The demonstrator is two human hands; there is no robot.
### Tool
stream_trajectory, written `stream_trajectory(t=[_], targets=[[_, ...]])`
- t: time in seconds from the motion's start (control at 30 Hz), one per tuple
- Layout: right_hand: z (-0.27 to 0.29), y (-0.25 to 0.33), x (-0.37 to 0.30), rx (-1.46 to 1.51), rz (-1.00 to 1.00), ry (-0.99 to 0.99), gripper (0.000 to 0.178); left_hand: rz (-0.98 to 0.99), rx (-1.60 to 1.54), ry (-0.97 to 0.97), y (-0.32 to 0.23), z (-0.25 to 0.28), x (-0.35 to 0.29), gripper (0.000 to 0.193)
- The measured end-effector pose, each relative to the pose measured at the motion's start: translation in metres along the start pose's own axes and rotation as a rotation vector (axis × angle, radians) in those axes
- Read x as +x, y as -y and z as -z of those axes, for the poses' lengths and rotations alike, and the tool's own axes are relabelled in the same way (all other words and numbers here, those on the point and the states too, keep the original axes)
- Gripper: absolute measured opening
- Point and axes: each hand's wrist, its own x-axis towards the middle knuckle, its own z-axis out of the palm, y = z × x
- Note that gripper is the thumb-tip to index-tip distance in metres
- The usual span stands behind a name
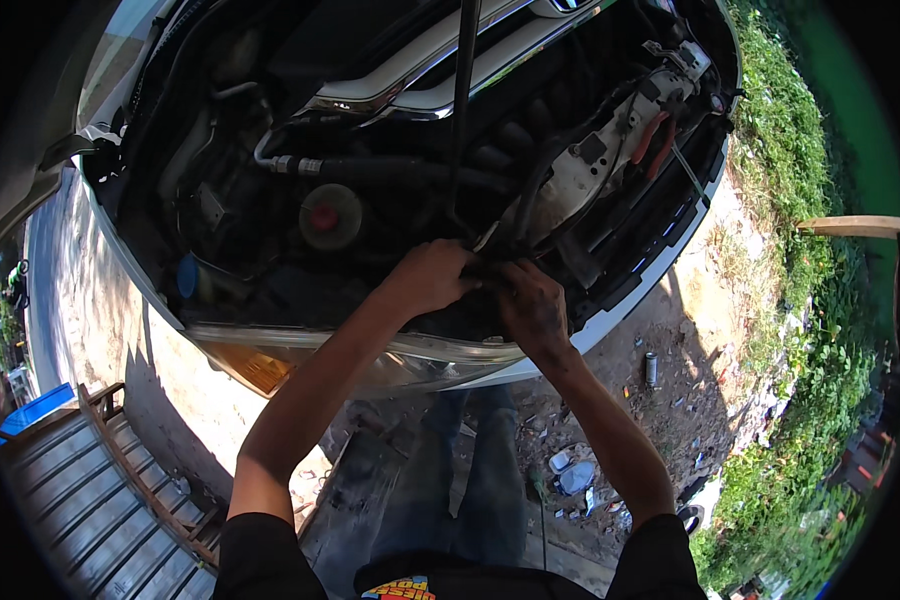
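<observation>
Both of my hands are down inside the car's engine bay, just behind the headlight (pixel 420 362). My left hand (pixel 432 275) has its fingers curled in on something dark that I cannot make out. Close against it, my right hand (pixel 535 312) is bent over the same spot, its fingers closed and smudged dark. Beside the fingertips runs the end of the pale front crossmember (pixel 570 185). A thin dark prop rod (pixel 463 110) comes down just beyond the left hand. Pliers with red handles (pixel 654 145) lie on the crossmember, further off to the right.
A round reservoir with a red cap (pixel 323 216) and a blue cap (pixel 187 275) sit left of my hands. Above is the chrome-trimmed grille (pixel 420 75). A slatted bench (pixel 100 490) stands at lower left. Litter and a can (pixel 651 369) lie on the dirt.
</observation>
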Motion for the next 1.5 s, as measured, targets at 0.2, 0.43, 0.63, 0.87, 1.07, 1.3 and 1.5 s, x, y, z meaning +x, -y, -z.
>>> stream_trajectory(t=[0.2, 0.43, 0.63, 0.87, 1.07, 1.3, 1.5], targets=[[-0.017, 0.016, -0.011, -0.01, -0.248, -0.184, 0.015, 0.006, 0.032, -0.029, -0.002, -0.003, -0.003, 0.029], [-0.017, 0.017, -0.016, -0.016, -0.248, -0.243, 0.019, -0.007, 0.086, -0.055, -0.005, 0.001, -0.003, 0.031], [-0.017, 0.015, -0.012, -0.176, -0.17, -0.089, 0.016, -0.028, 0.067, -0.042, -0.002, 0.001, 0.0, 0.032], [-0.015, 0.019, -0.006, -0.363, -0.073, 0.147, 0.012, -0.044, 0.099, -0.076, -0.003, 0.0, -0.004, 0.027], [-0.017, 0.016, -0.007, -0.374, -0.125, 0.143, 0.015, -0.036, 0.127, -0.054, -0.007, 0.0, -0.002, 0.028], [-0.022, 0.014, -0.008, -0.252, -0.209, 0.014, 0.023, -0.012, 0.088, -0.073, -0.009, 0.004, -0.005, 0.031], [-0.027, 0.017, -0.01, -0.26, -0.274, -0.04, 0.029, 0.099, 0.097, -0.125, -0.02, 0.006, -0.01, 0.033]])
